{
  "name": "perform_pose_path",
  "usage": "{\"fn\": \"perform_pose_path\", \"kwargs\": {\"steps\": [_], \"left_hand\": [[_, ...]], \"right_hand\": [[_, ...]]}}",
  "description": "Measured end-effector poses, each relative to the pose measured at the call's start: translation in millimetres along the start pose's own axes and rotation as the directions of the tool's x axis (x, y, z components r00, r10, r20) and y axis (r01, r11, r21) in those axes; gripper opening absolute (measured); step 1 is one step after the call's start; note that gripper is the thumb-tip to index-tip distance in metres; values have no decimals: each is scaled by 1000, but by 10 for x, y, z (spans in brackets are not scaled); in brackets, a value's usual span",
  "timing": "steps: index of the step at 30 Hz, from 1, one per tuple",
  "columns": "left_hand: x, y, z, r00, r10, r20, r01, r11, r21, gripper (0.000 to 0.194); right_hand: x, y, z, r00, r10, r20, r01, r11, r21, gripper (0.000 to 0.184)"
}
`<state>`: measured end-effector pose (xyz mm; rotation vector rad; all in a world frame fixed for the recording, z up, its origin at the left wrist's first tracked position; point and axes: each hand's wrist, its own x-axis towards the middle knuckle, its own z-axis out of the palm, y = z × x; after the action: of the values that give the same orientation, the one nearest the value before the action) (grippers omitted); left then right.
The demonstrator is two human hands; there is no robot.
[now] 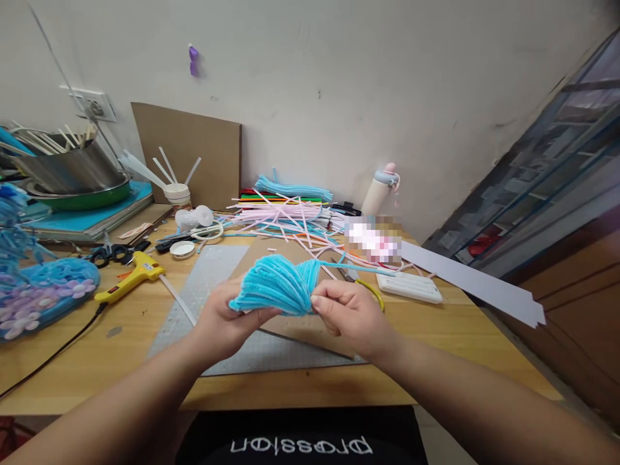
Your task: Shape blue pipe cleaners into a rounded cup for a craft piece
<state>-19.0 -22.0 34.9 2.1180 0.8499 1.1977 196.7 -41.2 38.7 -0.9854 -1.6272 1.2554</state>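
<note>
A fan-shaped bundle of light blue pipe cleaners [281,284] is held above the wooden table [455,336], between both hands. My left hand [225,323] grips the bundle's lower left side, fingers curled under it. My right hand [351,313] pinches the bundle at its right end, where the strands come together. A single blue strand trails off to the right from that point.
A grey cutting mat [213,278] lies under the hands. A yellow glue gun [130,274] and black scissors [113,252] lie at left, beside a blue flower piece [43,294]. Loose pink and blue pipe cleaners [285,216] pile behind. A white box [411,287] and bottle [380,187] sit right.
</note>
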Motion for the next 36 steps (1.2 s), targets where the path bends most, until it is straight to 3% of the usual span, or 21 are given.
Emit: {"fn": "perform_pose_path", "kwargs": {"steps": [1,3,5,6,8,11,12,14,17,19,21,23,25,27,28,29,30,31,32,34,36], "left_hand": [[-27,-27,-11,994,109,-6,-107,990,96,7],[-98,-125,-27,936,349,41,-348,905,243,13],[-164,-228,-28,942,318,109,-336,875,349,16],[-186,-262,-23,947,295,130,-322,873,365,17],[-195,-274,3,950,267,164,-307,897,318,13],[-137,-181,58,981,-53,188,43,997,57,53],[-104,-142,72,967,-167,192,190,976,-109,54],[-27,-88,77,893,-368,259,445,806,-390,51],[94,-82,19,770,-526,362,620,482,-619,49],[147,-109,-37,667,-587,459,715,329,-617,49],[162,-131,-66,613,-588,527,775,318,-547,42],[140,-134,-48,633,-553,542,774,471,-424,34],[94,-123,12,732,-499,463,653,708,-269,27],[33,-122,89,896,-343,281,380,921,-86,20],[0,-133,125,964,-190,184,189,982,23,18],[-35,-154,158,995,0,102,-16,989,148,19],[-70,-183,186,980,199,25,-199,942,269,23],[-105,-218,209,926,377,-18,-344,862,372,29],[-138,-255,227,872,489,-19,-426,778,462,34],[-196,-320,252,770,636,41,-546,625,558,28],[-242,-356,268,760,646,71,-553,585,593,22]], "right_hand": [[7,4,25,987,158,20,-159,967,196,24],[35,14,58,914,382,136,-399,780,482,25],[73,36,61,875,439,206,-470,664,582,30],[94,53,52,887,421,188,-446,676,588,30],[132,99,21,943,327,69,-314,798,514,28],[168,172,-28,988,100,-118,-77,979,187,24],[169,190,-38,989,15,-149,-7,999,50,24],[151,214,-45,979,-142,-149,111,974,-199,24],[95,237,-47,947,-319,-18,275,842,-464,24],[60,260,-61,888,-433,153,434,682,-588,21],[41,295,-86,779,-512,362,601,443,-666,20],[38,335,-110,695,-522,495,681,257,-685,20],[46,369,-111,727,-504,466,652,296,-698,21],[64,381,-72,853,-459,250,496,562,-662,22],[76,376,-36,916,-385,111,375,728,-573,22],[91,366,10,963,-270,-22,236,876,-420,23],[108,352,64,987,-119,-109,94,973,-211,24],[126,336,119,988,53,-144,-47,998,42,24],[144,322,172,972,200,-127,-160,950,270,24],[181,301,247,932,361,-44,-281,792,542,28],[212,293,253,933,358,-27,-273,758,593,31]]}}
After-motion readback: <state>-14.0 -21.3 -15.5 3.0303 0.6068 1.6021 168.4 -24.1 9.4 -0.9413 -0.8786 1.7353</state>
